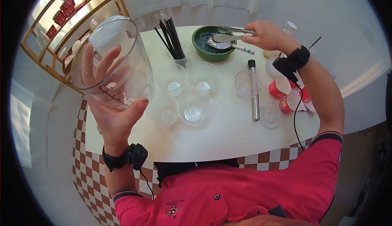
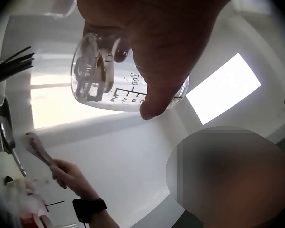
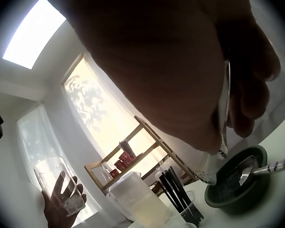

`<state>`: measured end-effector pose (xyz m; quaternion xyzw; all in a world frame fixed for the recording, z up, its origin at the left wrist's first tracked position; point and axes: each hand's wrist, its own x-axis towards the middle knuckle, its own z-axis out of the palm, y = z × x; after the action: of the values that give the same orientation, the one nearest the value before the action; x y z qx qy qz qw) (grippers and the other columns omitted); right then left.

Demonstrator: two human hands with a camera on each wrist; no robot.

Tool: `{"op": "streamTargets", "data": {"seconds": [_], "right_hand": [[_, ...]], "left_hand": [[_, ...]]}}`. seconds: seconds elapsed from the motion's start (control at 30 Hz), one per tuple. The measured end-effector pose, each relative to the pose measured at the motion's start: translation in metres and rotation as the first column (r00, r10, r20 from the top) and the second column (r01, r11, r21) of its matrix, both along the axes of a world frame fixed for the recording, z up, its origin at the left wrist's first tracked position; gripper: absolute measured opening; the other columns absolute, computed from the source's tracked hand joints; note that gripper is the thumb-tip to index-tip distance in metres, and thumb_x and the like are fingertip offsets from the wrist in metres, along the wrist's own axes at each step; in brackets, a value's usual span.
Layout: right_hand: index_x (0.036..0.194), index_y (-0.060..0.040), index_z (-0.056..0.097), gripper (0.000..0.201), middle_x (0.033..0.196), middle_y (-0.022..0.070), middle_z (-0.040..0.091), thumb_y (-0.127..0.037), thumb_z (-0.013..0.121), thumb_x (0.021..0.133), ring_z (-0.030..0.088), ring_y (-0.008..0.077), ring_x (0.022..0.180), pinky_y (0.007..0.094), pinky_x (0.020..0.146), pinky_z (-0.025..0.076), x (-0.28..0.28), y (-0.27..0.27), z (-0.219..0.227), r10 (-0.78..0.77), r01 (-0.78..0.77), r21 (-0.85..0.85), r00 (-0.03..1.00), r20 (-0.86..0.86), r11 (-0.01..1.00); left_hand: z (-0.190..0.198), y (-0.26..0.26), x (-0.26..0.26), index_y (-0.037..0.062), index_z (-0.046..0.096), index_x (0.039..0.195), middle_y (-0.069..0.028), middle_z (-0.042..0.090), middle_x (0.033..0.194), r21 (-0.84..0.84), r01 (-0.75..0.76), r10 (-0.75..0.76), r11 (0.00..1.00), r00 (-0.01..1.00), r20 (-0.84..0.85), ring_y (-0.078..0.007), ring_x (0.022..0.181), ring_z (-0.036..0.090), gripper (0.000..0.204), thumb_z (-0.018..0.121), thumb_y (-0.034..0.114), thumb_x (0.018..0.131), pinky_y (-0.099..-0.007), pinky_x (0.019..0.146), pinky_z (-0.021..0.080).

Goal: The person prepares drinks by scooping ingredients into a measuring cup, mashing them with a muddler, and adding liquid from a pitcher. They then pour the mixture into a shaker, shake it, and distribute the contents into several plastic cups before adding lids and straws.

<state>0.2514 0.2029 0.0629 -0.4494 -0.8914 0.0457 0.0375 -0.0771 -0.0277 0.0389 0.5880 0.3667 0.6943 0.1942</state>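
Note:
My left hand (image 1: 112, 122) grips a clear measuring cup (image 1: 143, 69) with black printed marks, raised and tilted over the left of the table. Through its wall my fingers show on the far side; the thumb lies along the near side. My right hand (image 1: 267, 34) holds metal tongs (image 1: 232, 38) above a green bowl (image 1: 214, 57) at the back of the table. The bowl contains something clear and bluish, and a metal scoop (image 1: 243, 49) rests in it, its handle over the rim. In the right wrist view, the tongs' perforated end (image 3: 206, 177) hangs at the bowl's rim.
Several clear plastic cups (image 1: 195, 108) stand mid-table, behind them a holder of black straws (image 1: 173, 38). A steel muddler (image 1: 255, 99) lies to the right beside red paper cups (image 1: 279, 87). A wooden shelf (image 1: 38, 54) stands at the left. Cables hang from both wrists.

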Motion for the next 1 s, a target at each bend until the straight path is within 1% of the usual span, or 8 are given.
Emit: {"op": "streamTargets", "data": {"seconds": [0.17,0.33,0.43,0.6,0.67,0.73,0.83,1.0], "right_hand": [[0.104,0.0035,0.069,0.046,0.097,0.0244,0.070,-0.039,0.062,0.089,0.067,0.0398,0.090,0.0462,0.082,0.053,-0.033,0.031,-0.043,-0.119,0.119,0.003,0.992,0.050,0.993],[0.097,0.0019,0.070,0.043,0.080,0.0168,0.070,-0.040,0.059,0.092,0.069,0.0297,0.075,0.0407,0.072,0.054,-0.057,0.028,-0.056,-0.315,0.326,-0.288,0.945,0.085,0.900],[0.096,0.0001,0.070,0.042,0.074,0.0128,0.069,-0.040,0.057,0.094,0.068,0.0249,0.068,0.0389,0.069,0.054,-0.065,0.021,-0.061,-0.331,0.357,-0.259,0.933,0.137,0.897],[0.107,0.0000,0.069,0.047,0.092,0.0181,0.072,-0.043,0.058,0.093,0.071,0.0323,0.085,0.0434,0.078,0.055,-0.068,0.033,-0.080,-0.262,0.284,-0.058,0.934,0.242,0.957],[0.111,-0.0005,0.069,0.050,0.107,0.0207,0.071,-0.046,0.059,0.092,0.069,0.0372,0.099,0.0462,0.085,0.054,-0.067,0.029,-0.082,-0.301,0.311,-0.007,0.923,0.241,0.950],[0.112,-0.0023,0.069,0.048,0.105,0.0189,0.072,-0.045,0.060,0.091,0.070,0.0360,0.097,0.0468,0.084,0.055,-0.073,0.022,-0.083,-0.361,0.365,0.031,0.899,0.248,0.930],[0.112,-0.0033,0.070,0.048,0.106,0.0175,0.072,-0.045,0.060,0.091,0.070,0.0344,0.098,0.0458,0.084,0.055,-0.078,0.013,-0.075,-0.369,0.374,0.023,0.899,0.237,0.927],[0.117,-0.0050,0.068,0.050,0.112,0.0172,0.071,-0.048,0.060,0.092,0.067,0.0331,0.106,0.0451,0.088,0.053,-0.068,0.011,-0.059,-0.390,0.386,0.087,0.920,0.041,0.918]], "left_hand": [[-0.018,-0.013,-0.021,0.0071,0.016,0.157,-0.0231,0.047,0.142,0.242,-0.130,0.235,0.961,0.848,-0.475,-0.0354,0.123,0.056,0.128,0.097,0.021,0.058,-0.0471,0.100,0.049],[-0.027,-0.013,-0.020,0.0101,0.023,0.154,-0.0250,0.050,0.136,0.483,-0.010,0.267,0.876,0.843,-0.467,-0.0381,0.119,0.058,0.120,0.097,0.022,0.061,-0.0474,0.095,0.052],[-0.038,-0.017,-0.029,0.0107,0.024,0.154,-0.0256,0.051,0.135,0.526,-0.007,0.266,0.851,0.868,-0.420,-0.0389,0.117,0.058,0.118,0.096,0.022,0.061,-0.0468,0.094,0.052],[-0.043,-0.051,-0.049,0.0009,0.024,0.152,-0.0213,0.052,0.135,0.072,-0.115,0.135,0.991,0.887,-0.442,-0.0341,0.118,0.058,0.125,0.098,0.026,0.055,-0.0460,0.096,0.052],[-0.057,-0.047,-0.040,0.0014,0.015,0.155,-0.0178,0.048,0.140,0.161,-0.010,0.044,0.987,0.977,-0.206,-0.0324,0.124,0.054,0.129,0.096,0.027,0.057,-0.0470,0.103,0.045],[-0.064,-0.059,-0.043,0.0107,0.004,0.160,-0.0163,0.044,0.144,0.010,0.071,-0.070,0.997,0.995,-0.073,-0.0323,0.129,0.049,0.135,0.094,0.031,0.062,-0.0487,0.108,0.040],[-0.076,-0.065,-0.037,0.0041,0.007,0.158,-0.0177,0.043,0.144,0.015,0.056,-0.057,0.998,0.994,0.093,-0.0323,0.124,0.053,0.134,0.093,0.025,0.057,-0.0449,0.105,0.043],[-0.087,-0.079,-0.035,0.0098,0.002,0.160,-0.0165,0.042,0.144,-0.111,0.119,-0.124,0.987,0.991,-0.038,-0.0323,0.129,0.048,0.133,0.091,0.035,0.064,-0.0485,0.108,0.039]]}}
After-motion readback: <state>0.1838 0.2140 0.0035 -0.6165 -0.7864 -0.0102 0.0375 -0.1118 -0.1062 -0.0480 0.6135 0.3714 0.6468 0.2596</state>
